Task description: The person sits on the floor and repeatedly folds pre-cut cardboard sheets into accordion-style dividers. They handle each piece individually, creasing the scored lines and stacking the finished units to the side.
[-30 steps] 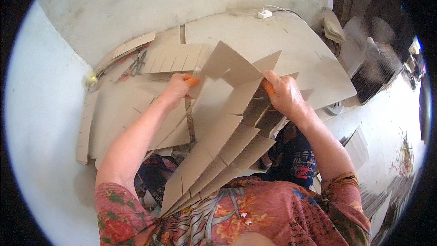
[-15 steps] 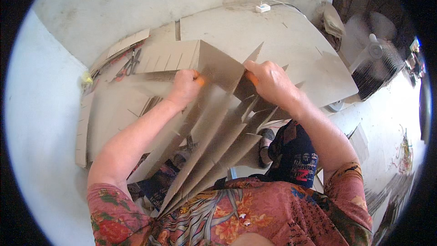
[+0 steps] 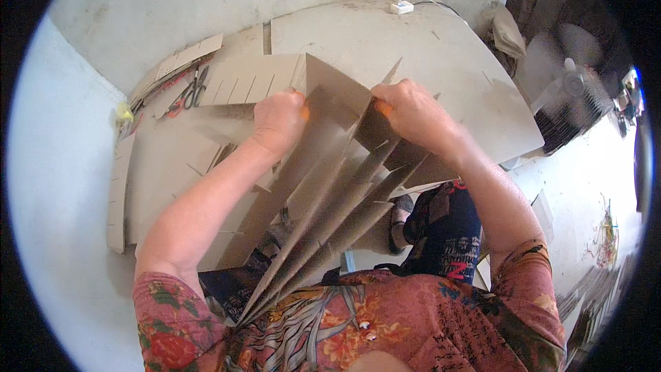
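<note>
Since a second ago both hands have climbed toward 12 o'clock along the fan of slotted strips (image 3: pixel 337 200), which now lies flatter and more closed; in my judgement the cross piece (image 3: pixel 330 86) is being seated into the slots. The left hand (image 3: pixel 279 120) presses curled on a strip; the right hand (image 3: pixel 413 114) grips the cross piece's edge. About six strips fan out from the lap. One pair of scissors (image 3: pixel 193 89) lies at 10 o'clock on the cardboard-covered floor (image 3: pixel 441 48), one fan (image 3: pixel 571 89) at 2.
</note>
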`<state>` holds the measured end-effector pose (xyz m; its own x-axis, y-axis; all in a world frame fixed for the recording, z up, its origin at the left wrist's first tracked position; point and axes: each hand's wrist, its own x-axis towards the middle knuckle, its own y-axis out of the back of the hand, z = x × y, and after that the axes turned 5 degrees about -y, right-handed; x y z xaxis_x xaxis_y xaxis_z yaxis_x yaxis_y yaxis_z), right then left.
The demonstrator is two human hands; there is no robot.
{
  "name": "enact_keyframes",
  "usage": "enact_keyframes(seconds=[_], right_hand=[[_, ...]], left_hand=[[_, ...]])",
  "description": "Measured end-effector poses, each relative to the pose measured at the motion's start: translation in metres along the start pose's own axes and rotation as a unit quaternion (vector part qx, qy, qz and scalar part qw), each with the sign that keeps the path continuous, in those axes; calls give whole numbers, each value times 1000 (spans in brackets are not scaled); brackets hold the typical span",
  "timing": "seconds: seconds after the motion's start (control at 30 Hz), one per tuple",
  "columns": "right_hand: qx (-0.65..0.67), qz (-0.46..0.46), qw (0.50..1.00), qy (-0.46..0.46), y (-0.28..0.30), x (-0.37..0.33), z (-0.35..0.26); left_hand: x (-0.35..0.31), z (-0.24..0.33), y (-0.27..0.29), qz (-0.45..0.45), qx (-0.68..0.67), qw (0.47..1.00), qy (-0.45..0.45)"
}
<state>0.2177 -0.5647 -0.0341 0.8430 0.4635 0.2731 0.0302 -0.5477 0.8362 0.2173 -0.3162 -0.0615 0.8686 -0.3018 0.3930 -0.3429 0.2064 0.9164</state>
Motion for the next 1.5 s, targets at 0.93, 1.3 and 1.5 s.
enact_keyframes(seconds=[0.93,1.3,1.5], right_hand=[[-254,-23,961,-104,9,81,87],[211,247,943,-67,11,6,38],[657,24,736,-160,21,-20,-1]], left_hand=[[17,-143,-95,-95,35,994,31],[10,-130,-10,75,-214,963,144],[-28,20,42,200,-376,902,-68]])
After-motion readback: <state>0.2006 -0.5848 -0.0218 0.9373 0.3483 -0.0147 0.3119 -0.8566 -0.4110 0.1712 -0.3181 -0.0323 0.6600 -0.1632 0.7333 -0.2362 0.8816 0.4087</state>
